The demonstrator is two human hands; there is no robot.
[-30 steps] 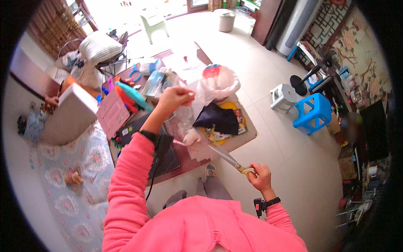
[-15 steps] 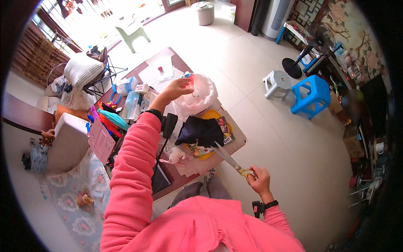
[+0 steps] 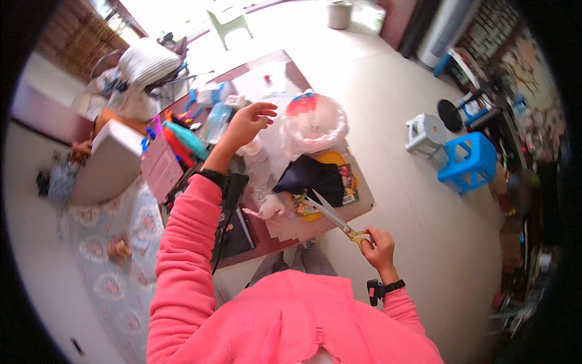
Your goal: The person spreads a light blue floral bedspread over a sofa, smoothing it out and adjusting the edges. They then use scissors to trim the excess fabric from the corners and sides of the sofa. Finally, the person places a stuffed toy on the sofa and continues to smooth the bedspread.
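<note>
My right hand grips a pair of scissors by the gold-coloured handles. The blades point away to the left, slightly parted, and their tips overlap the near edge of a dark folded cloth in the picture. That cloth lies over a yellow-rimmed board and colourful printed sheets on the table. With fingers spread and nothing in them, my left hand hovers above the table, left of a bin lined with a whitish plastic bag. Red and blue material shows inside the bag.
Beside my left forearm, the dark red table bears a pink box lid, a teal item, clear containers and a small pale toy. On the floor to the right stand a grey stool and a blue stool.
The view has swung, so the table and stools appear farther right. My left hand has come away from the bag's edge toward the left. My right hand still holds the scissors.
</note>
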